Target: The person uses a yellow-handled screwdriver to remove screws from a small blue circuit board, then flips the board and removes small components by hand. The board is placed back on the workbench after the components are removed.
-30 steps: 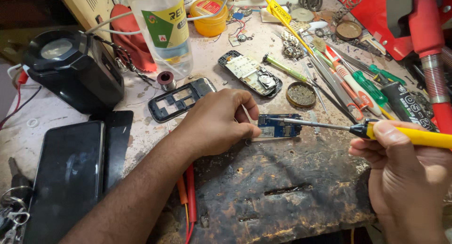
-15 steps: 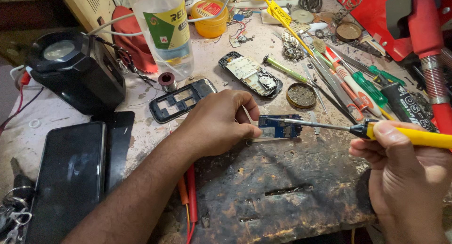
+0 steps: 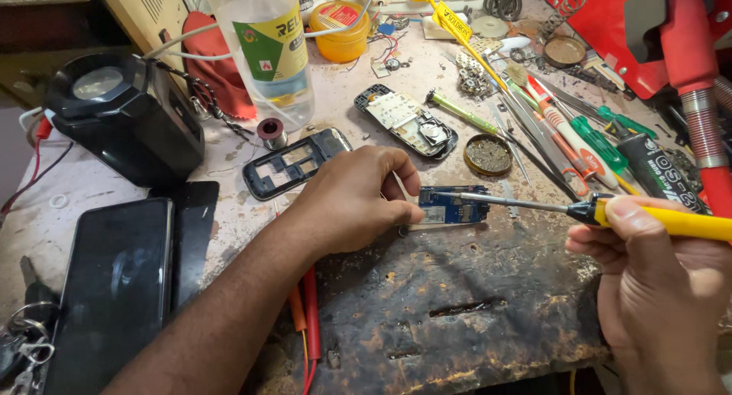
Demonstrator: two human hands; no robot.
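A small blue circuit board (image 3: 455,206) lies on the scorched wooden block (image 3: 457,303) at the bench's middle. My left hand (image 3: 352,200) rests on the block and pinches the board's left end, with a thin wire sticking up between its fingers. My right hand (image 3: 656,288) grips the yellow handle of a soldering iron (image 3: 663,219). Its metal tip reaches left and meets the board's top edge.
A black phone frame (image 3: 293,162), an opened phone body (image 3: 408,122) and a round tin (image 3: 488,154) lie behind the board. Screwdrivers and tweezers (image 3: 564,132) crowd the right. A clear bottle (image 3: 268,52), black magnifier lamp (image 3: 122,120) and dark phone (image 3: 114,288) stand left.
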